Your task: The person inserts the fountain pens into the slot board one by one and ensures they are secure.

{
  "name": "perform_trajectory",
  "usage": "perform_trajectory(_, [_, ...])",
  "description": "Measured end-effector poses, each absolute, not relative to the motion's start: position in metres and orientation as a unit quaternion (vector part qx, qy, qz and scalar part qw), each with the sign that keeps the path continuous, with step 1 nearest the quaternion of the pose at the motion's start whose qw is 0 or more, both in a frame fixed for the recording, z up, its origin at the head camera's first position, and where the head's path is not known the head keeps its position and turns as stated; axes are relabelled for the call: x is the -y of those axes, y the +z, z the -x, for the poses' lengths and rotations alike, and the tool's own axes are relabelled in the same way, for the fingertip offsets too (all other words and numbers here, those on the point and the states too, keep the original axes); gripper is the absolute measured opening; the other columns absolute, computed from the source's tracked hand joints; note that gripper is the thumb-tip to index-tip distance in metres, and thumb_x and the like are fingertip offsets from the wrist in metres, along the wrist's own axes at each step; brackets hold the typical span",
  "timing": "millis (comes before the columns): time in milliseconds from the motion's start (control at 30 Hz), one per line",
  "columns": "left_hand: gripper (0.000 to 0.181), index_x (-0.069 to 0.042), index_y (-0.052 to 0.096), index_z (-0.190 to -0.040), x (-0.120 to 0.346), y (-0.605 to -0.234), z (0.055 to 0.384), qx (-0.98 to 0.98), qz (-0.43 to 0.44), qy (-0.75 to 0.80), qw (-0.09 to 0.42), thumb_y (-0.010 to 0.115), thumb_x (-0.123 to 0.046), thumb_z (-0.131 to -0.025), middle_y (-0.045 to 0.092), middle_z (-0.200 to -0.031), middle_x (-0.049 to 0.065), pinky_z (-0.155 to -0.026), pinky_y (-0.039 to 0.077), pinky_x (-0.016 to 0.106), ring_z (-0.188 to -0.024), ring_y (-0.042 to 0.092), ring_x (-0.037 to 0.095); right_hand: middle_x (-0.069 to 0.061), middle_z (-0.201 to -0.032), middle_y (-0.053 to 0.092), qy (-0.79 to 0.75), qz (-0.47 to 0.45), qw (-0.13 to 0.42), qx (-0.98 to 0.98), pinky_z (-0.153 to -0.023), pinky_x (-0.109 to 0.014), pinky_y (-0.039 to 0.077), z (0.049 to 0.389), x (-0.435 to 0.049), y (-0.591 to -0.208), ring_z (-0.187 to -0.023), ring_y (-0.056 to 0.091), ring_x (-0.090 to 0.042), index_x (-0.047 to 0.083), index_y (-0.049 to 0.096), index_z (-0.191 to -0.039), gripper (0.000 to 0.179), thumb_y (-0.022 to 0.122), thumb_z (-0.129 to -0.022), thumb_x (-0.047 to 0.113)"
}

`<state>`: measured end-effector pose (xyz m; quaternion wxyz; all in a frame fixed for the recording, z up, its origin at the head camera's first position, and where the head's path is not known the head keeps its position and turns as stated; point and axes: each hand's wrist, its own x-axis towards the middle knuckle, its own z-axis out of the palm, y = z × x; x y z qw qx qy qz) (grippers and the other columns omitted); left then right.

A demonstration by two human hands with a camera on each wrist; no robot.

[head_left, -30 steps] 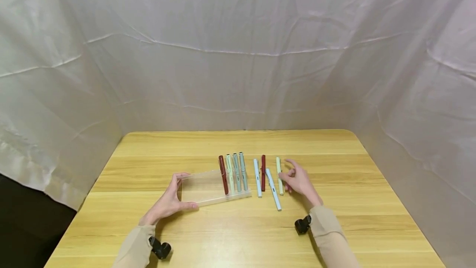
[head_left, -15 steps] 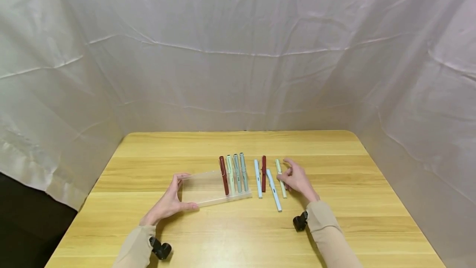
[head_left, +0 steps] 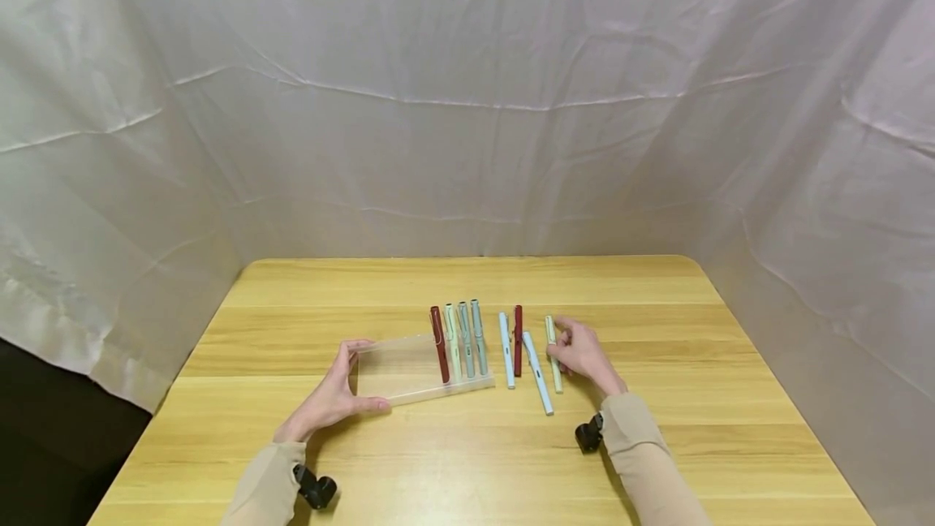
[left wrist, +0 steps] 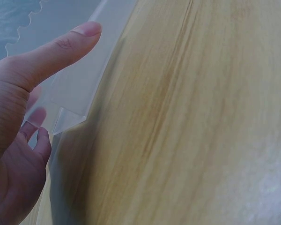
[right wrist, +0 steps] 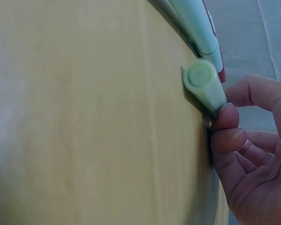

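At the left end of a clear plastic pen holder (head_left: 402,369), my left hand (head_left: 334,393) grips it, thumb along the near edge and fingers behind. The left wrist view shows that thumb over the frosted side of the holder (left wrist: 77,91), which has a scalloped edge. At the holder's right end lie a dark red pen (head_left: 441,357), a pale green pen (head_left: 456,357) and two blue-green pens (head_left: 475,347). My right hand (head_left: 588,354) pinches another pale green pen (head_left: 558,382) between thumb and finger; in the right wrist view this pen's (right wrist: 208,89) round end faces the camera.
Between the holder and my right hand lie a light blue pen (head_left: 506,355), a dark red pen (head_left: 518,341) and a second light blue pen (head_left: 539,378) set at a slant. The wooden table (head_left: 453,469) backs onto a pale cloth curtain (head_left: 475,169).
The right hand has drawn the pale green pen slightly towards the person; the pen's angle shifted and then straightened somewhat. The left hand and the holder have stayed put.
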<state>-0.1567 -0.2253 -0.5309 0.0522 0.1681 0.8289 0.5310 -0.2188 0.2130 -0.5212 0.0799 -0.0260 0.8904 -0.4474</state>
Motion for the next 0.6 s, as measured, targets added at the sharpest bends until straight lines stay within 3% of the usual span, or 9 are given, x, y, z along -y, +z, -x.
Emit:
perform_trajectory(367, [0.098, 0.001, 0.029, -0.142, 0.2251, -0.5304, 0.1561, -0.827, -0.169, 0.534, 0.051, 0.092, -0.014, -0.068, 0.033, -0.152, 0.027, -0.124, 0.007, 0.070, -0.150, 0.018, 0.053, -0.007, -0.075, 0.060, -0.436, 0.020, 0.065, -0.897, -0.040, -0.020, 0.045, 0.2180, -0.2125, -0.5225, -0.046, 0.052, -0.011, -0.009, 0.048, -0.137, 0.055, 0.064, -0.086, 0.005])
perform_trajectory(600, [0.099, 0.001, 0.028, -0.142, 0.2250, -0.5304, 0.1565, -0.827, -0.170, 0.533, 0.051, 0.092, -0.014, -0.068, 0.033, -0.152, 0.027, -0.123, 0.007, 0.070, -0.149, 0.018, 0.053, -0.011, -0.088, 0.059, -0.451, 0.004, 0.062, -0.891, -0.041, -0.022, 0.048, 0.2163, -0.2119, -0.5232, -0.050, 0.053, -0.012, -0.007, 0.048, -0.136, 0.054, 0.064, -0.085, 0.004])
